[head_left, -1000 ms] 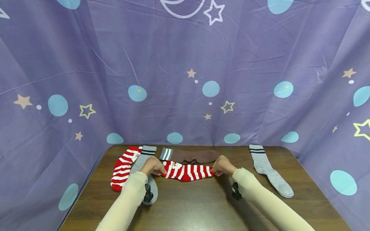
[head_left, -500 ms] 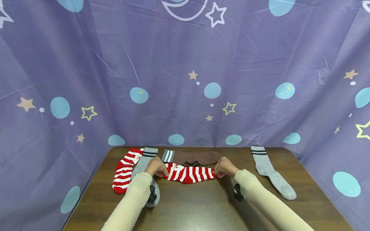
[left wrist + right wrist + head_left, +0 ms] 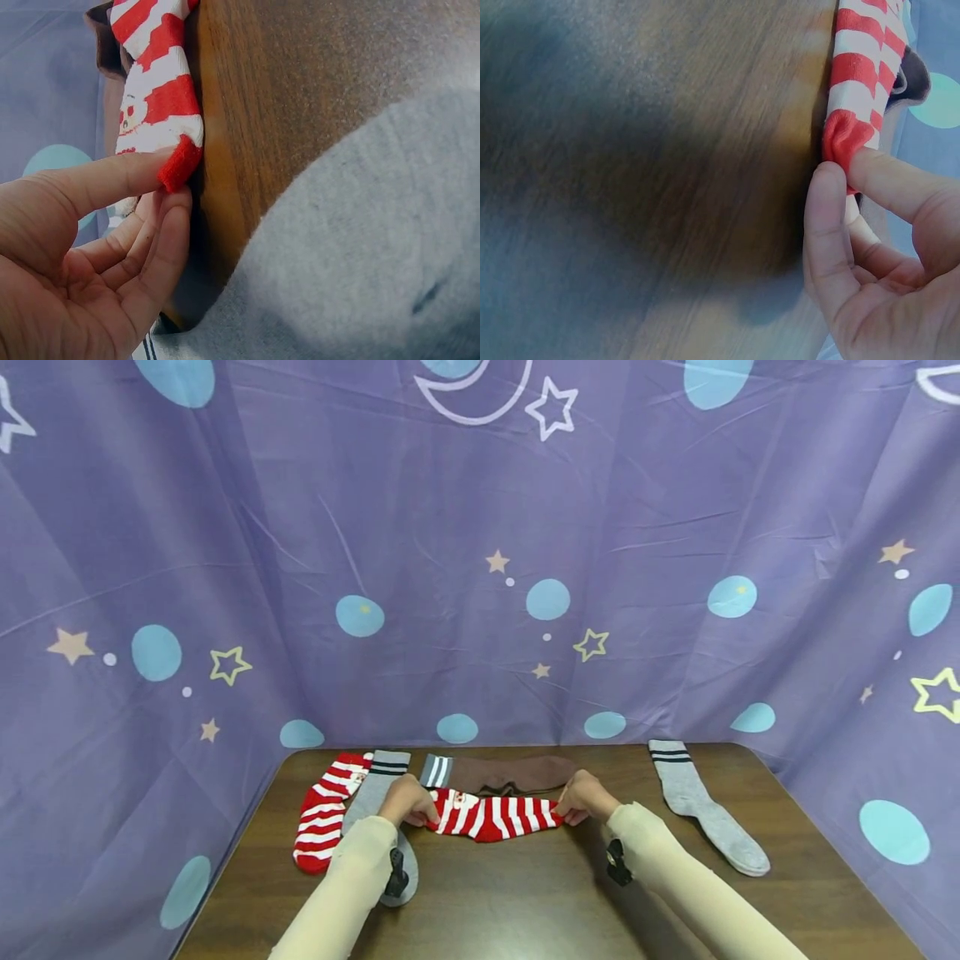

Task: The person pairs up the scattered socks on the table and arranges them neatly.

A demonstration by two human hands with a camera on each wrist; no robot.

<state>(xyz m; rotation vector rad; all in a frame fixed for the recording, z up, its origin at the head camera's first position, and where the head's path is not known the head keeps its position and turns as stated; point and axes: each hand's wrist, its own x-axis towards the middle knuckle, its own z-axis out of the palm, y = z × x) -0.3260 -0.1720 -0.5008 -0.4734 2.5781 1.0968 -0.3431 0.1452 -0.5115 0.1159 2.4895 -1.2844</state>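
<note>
Red sock [image 3: 495,818] spans between left grip [image 3: 409,800] and right grip [image 3: 585,797], each pinching one end; shallow pinches could slip, or closeness could drag brown sock [image 3: 528,772] just beyond.

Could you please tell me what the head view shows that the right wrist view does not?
Only the head view: the left hand, both pale sleeves, the left gray sock and leftmost striped sock. Only the right wrist view: the inside of the right hand. Both: that hand holding the middle striped sock, plus the brown sock, table and curtain.
</note>
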